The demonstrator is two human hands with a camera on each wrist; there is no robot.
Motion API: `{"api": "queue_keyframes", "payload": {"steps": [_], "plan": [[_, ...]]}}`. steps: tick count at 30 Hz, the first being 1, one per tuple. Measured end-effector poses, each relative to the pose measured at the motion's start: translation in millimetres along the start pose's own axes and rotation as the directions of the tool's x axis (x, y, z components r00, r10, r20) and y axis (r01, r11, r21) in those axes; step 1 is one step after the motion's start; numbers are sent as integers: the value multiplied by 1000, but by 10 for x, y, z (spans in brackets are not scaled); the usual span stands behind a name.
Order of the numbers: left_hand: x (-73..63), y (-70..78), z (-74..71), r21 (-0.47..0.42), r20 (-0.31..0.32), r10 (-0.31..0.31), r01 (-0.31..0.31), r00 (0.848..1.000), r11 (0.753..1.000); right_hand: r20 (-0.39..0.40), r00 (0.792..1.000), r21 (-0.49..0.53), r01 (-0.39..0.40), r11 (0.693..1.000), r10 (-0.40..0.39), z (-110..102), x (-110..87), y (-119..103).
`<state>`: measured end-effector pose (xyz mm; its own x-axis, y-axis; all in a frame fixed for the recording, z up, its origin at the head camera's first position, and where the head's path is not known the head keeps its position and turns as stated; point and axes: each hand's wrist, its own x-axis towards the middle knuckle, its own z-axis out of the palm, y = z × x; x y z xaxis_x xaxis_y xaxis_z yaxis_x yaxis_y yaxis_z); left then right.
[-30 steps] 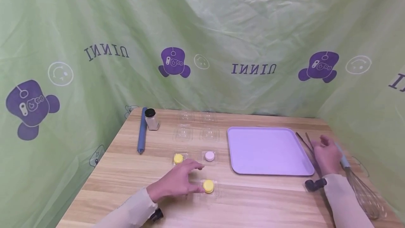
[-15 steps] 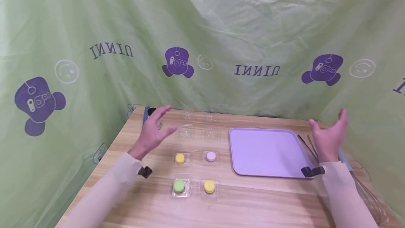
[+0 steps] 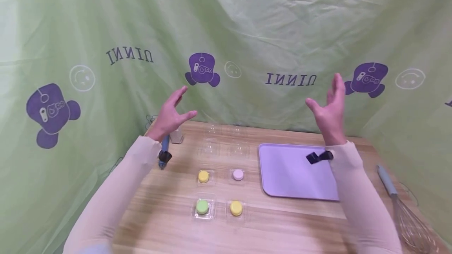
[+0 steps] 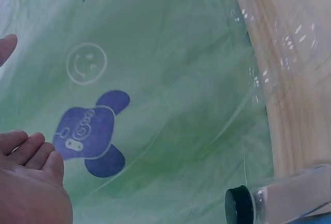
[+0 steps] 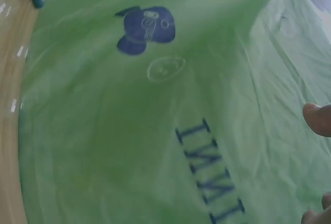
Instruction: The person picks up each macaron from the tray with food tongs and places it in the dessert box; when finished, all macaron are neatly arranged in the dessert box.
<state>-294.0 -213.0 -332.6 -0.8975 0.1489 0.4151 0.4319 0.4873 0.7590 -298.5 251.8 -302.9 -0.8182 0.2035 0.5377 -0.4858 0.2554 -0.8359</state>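
Observation:
Both hands are raised in the air, apart from each other and holding nothing. My left hand (image 3: 169,115) has its fingers extended and thumb spread, high over the back left of the table. In the left wrist view, its fingers (image 4: 31,151) appear at the left edge. My right hand (image 3: 332,117) is held up above the purple tray (image 3: 296,171), thumb apart from the fingers. Between and below them sit a green macaron (image 3: 202,206), a front yellow macaron (image 3: 236,208), a back yellow macaron (image 3: 203,176) and a pink macaron (image 3: 238,175), each in a clear plastic holder.
Clear plastic holders (image 3: 210,147) stand behind the macarons. A jar (image 3: 176,135) with a black lid (image 4: 239,205) and a blue rod (image 3: 165,144) lie under my left hand. At the right edge is a whisk (image 3: 411,222). A green curtain (image 3: 282,30) surrounds the table.
My left hand has lifted away from the front macarons, uncovering the green one. The right hand has risen from beside the tray and moved left. The macarons stay in place.

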Motion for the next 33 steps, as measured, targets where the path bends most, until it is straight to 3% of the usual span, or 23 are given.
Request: {"api": "queue_keyframes", "payload": {"steps": [5,10,13,17,20,24,28,33], "plan": [[260,-85,71,43,32,-13,12,999,999,136,991,67,1,998,-10,516,158,24],[443,-163,173,-7,81,-63,64,995,998,297,955,98,-30,995,-1,1105,238,133],[534,-197,246,-76,111,-88,97,990,992,400,915,97,-90,991,44,1431,249,243],[621,-270,388,-144,143,-122,143,982,979,517,847,71,-184,980,122,1797,202,465],[644,-387,523,-121,134,-170,186,976,975,574,797,-3,-226,974,187,2039,92,651],[634,-546,698,-26,106,-256,260,961,965,617,734,-110,-276,955,283,2311,-94,850],[598,-632,829,7,127,-307,308,943,951,631,692,-182,-307,934,351,2505,-219,1007],[503,-787,935,46,169,-348,345,922,937,649,660,-220,-311,924,377,2646,-323,1117]]}}
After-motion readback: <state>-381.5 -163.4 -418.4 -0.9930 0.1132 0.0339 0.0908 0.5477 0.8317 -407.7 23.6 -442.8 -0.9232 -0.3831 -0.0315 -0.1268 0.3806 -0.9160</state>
